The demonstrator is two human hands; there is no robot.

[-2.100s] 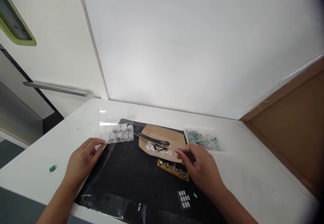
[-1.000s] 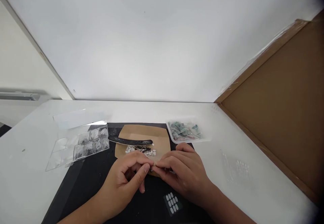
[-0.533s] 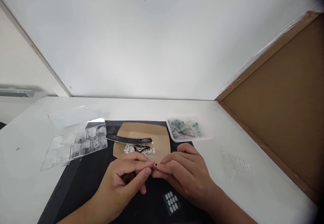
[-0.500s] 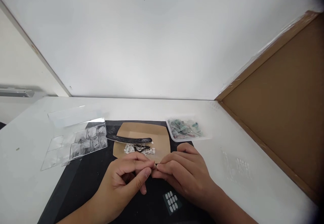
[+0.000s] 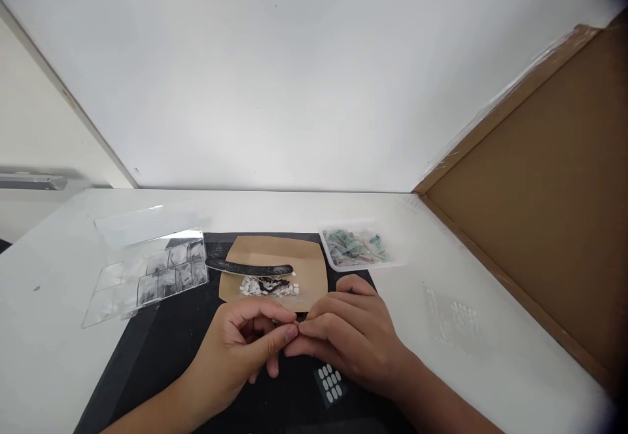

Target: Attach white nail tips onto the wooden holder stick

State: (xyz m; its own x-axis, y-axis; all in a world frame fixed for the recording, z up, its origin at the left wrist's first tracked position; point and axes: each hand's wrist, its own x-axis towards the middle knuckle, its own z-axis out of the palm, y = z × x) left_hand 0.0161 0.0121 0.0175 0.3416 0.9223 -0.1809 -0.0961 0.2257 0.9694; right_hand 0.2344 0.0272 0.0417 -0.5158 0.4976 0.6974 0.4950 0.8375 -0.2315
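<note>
My left hand [image 5: 245, 342] and my right hand [image 5: 348, 336] meet fingertip to fingertip over the black mat [image 5: 275, 401]. Both are closed in a pinch; whatever lies between the fingertips is too small and hidden to name. Just beyond them is a brown cardboard tray [image 5: 275, 247] with a pile of small white pieces [image 5: 252, 287] and dark scraps. A black curved nail file [image 5: 250, 268] rests across the tray's left side. Below my right hand, a small sheet of white oval stickers [image 5: 330, 383] lies on the mat.
On the left stands a clear compartment box [image 5: 161, 280] with its lid open, holding pale pieces. A white tub [image 5: 356, 251] of greenish and clear slips is at the back right. A transparent sheet [image 5: 454, 319] lies on the white table [image 5: 510, 381]. A brown panel [image 5: 549, 179] borders the right.
The fingertips have shifted slightly and my left index finger is bent a little differently. Both hands stay together in a pinch. The view has moved slightly.
</note>
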